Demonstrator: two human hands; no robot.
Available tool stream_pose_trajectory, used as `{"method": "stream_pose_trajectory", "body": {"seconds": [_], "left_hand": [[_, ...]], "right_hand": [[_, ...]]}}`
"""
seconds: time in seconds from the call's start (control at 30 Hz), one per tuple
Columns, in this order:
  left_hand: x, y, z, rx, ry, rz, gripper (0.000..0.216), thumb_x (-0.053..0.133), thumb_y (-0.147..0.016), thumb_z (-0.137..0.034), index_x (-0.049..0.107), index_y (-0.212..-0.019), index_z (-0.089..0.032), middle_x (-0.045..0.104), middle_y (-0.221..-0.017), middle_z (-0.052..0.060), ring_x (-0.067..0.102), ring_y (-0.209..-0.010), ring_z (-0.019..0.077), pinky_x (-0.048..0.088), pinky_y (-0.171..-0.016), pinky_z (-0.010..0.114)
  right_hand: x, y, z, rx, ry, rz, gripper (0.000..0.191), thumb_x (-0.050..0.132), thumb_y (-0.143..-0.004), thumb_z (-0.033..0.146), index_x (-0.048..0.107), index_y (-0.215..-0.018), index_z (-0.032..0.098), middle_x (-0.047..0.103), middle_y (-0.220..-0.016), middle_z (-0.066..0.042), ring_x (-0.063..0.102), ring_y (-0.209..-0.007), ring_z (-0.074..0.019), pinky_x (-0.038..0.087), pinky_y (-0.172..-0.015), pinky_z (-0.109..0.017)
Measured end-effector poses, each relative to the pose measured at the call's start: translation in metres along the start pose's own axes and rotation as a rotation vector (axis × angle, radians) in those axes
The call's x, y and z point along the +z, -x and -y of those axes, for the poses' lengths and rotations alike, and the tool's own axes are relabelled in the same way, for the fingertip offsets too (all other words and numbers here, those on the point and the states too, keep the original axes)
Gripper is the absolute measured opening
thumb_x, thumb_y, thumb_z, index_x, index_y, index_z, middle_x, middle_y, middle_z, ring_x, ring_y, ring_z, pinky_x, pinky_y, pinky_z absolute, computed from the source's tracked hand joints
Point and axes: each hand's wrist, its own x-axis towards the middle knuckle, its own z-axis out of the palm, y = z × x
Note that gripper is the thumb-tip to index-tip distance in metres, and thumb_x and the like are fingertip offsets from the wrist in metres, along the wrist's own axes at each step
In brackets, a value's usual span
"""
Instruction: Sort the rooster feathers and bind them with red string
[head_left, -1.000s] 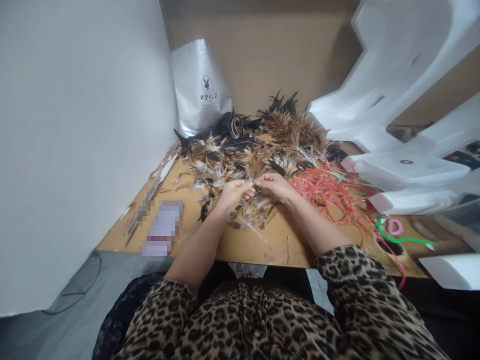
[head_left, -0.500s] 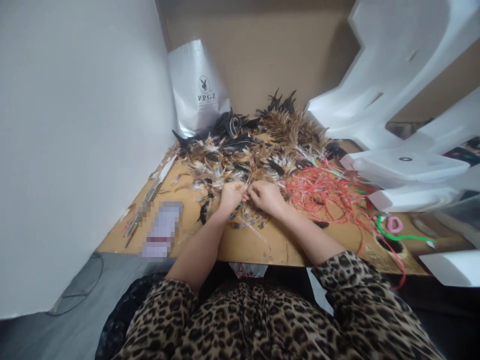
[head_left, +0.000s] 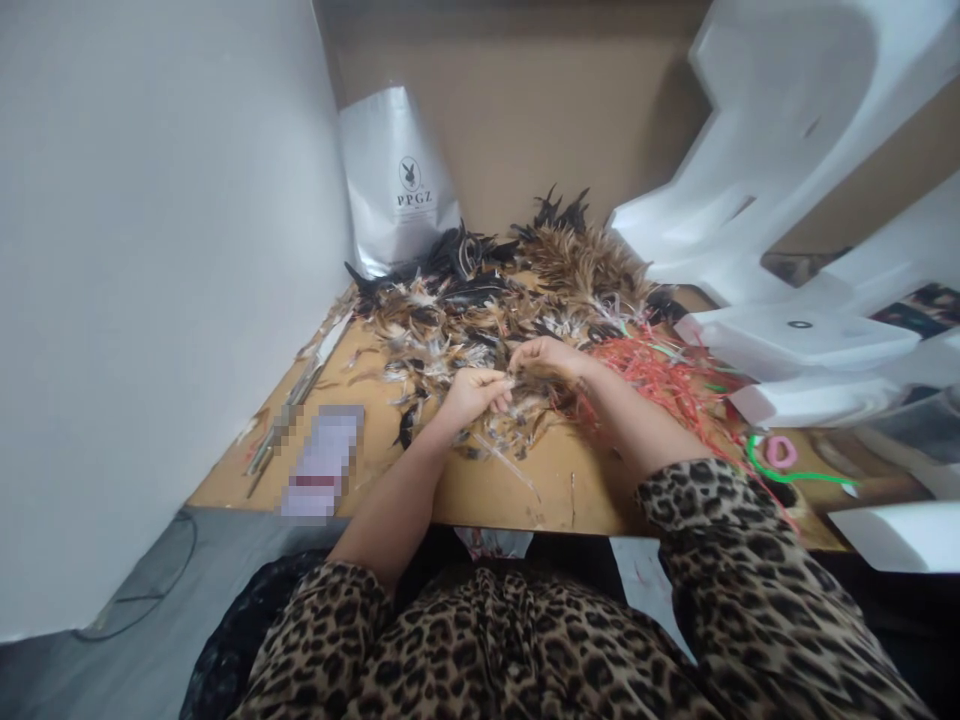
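Note:
A heap of brown, black and white feathers (head_left: 510,290) covers the back of a wooden table (head_left: 480,490). My left hand (head_left: 474,392) rests on the near edge of the heap with its fingers pinched on a small bunch of feathers (head_left: 517,385). Just right of it and slightly farther back, my right hand (head_left: 551,358) is closed too, with its fingertips meeting the left hand's on the same bunch. Both forearms reach out from leopard-print sleeves.
Red strings (head_left: 660,375) lie tangled right of the feathers. A silver bag (head_left: 397,180) leans at the back. White foam pieces (head_left: 795,335) crowd the right side. A green cord with a pink ring (head_left: 780,455) lies near the right edge. A white panel (head_left: 150,280) walls the left.
My right hand has lifted and moved back and to the right, away from the table's front. My left hand has stayed at nearly the same spot.

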Motion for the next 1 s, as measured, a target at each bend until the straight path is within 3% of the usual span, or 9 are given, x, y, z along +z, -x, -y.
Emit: {"method": "stream_pose_trajectory", "body": {"seconds": [0.07,0.17,0.37,0.67,0.8,1.0], "left_hand": [[-0.001,-0.002,-0.001,-0.014,0.063,-0.095,0.024,0.060,-0.073,-0.032,0.061,-0.060,-0.012,0.057,-0.048,0.000,0.050,-0.042,0.0068,0.040,-0.046,0.019],[-0.001,-0.006,0.003,-0.045,0.155,-0.218,0.022,0.061,-0.072,-0.031,0.060,-0.060,-0.012,0.058,-0.051,0.000,0.050,-0.044,0.0062,0.040,-0.047,0.019],[-0.002,-0.011,0.012,-0.086,0.104,-0.352,0.020,0.060,-0.072,-0.028,0.060,-0.060,-0.012,0.059,-0.054,0.001,0.051,-0.043,0.0066,0.040,-0.046,0.019],[0.003,-0.007,0.017,0.070,-0.167,-0.460,0.016,0.054,-0.075,-0.025,0.064,-0.072,-0.013,0.059,-0.058,-0.001,0.055,-0.047,0.0079,0.043,-0.046,0.018],[0.002,-0.007,0.019,0.119,-0.249,-0.484,0.017,0.054,-0.076,-0.026,0.066,-0.075,-0.013,0.062,-0.062,0.001,0.057,-0.049,0.0088,0.043,-0.047,0.019],[0.003,-0.008,0.019,0.072,-0.188,-0.494,0.017,0.054,-0.076,-0.025,0.065,-0.076,-0.012,0.061,-0.061,0.001,0.056,-0.047,0.0088,0.044,-0.047,0.020]], "right_hand": [[0.016,0.002,-0.014,-0.077,-0.224,-0.210,0.031,0.073,-0.055,0.040,0.055,-0.062,0.015,0.050,-0.049,0.006,0.035,-0.040,-0.0038,0.027,-0.042,-0.019],[0.044,0.004,-0.026,-0.064,-0.404,-0.364,0.036,0.074,-0.055,0.040,0.047,-0.058,0.017,0.034,-0.039,0.011,0.023,-0.036,-0.0021,0.019,-0.039,-0.019],[0.075,-0.004,-0.032,-0.100,-0.360,-0.644,0.038,0.073,-0.055,0.047,0.057,-0.070,0.015,0.048,-0.049,0.006,0.029,-0.040,-0.0036,0.019,-0.040,-0.020],[0.080,-0.012,-0.041,-0.127,-0.280,-0.796,0.035,0.070,-0.058,0.047,0.050,-0.054,0.018,0.043,-0.044,0.007,0.031,-0.041,-0.0060,0.023,-0.043,-0.023],[0.084,-0.009,-0.037,-0.121,-0.306,-0.789,0.032,0.066,-0.063,0.045,0.052,-0.056,0.017,0.043,-0.042,0.006,0.032,-0.039,-0.0062,0.022,-0.042,-0.023],[0.090,-0.008,-0.031,-0.170,-0.470,-0.806,0.027,0.068,-0.061,0.039,0.050,-0.069,0.020,0.038,-0.041,0.010,0.031,-0.037,-0.0062,0.023,-0.040,-0.021]]}}
